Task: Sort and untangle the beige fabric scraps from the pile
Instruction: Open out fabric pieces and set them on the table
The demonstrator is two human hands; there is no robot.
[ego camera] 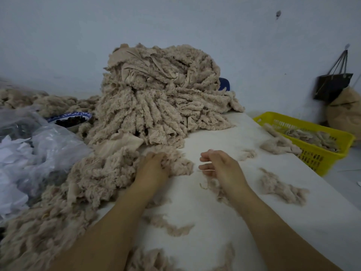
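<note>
Before the pile (160, 94), left hand (154, 167) grips scraps (180, 163), half buried; right hand (216, 165) loosely curled.

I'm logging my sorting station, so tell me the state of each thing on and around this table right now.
Scrap pile, heaped tall, tangled.
Loose scraps, gripped by left hand.
Right hand, fingers curled, grip unclear.
Yellow basket, partly filled with scraps.
Bowl, holding dark pieces.
Plastic bag, crumpled.
Black bag, hanging on wall.
</note>
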